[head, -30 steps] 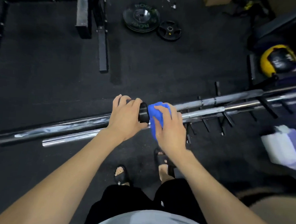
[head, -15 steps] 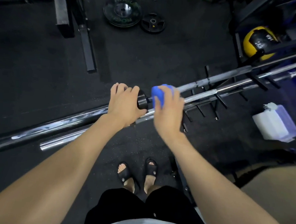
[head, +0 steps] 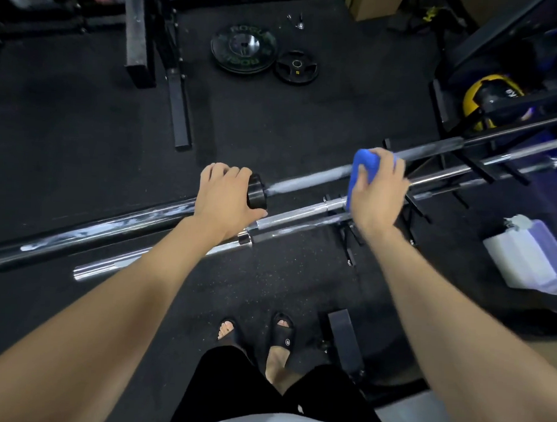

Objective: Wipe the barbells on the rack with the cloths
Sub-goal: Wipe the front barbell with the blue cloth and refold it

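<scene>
On the rack, mid-wipe along the top barbell.

My right hand grips the blue cloth, fingers curled round it and the shaft, well apart from the collar. My left hand clasps the sleeve at that collar, bracing it. I judge the next move needs steady pressure while drawing the cloth on toward the rack.
</scene>
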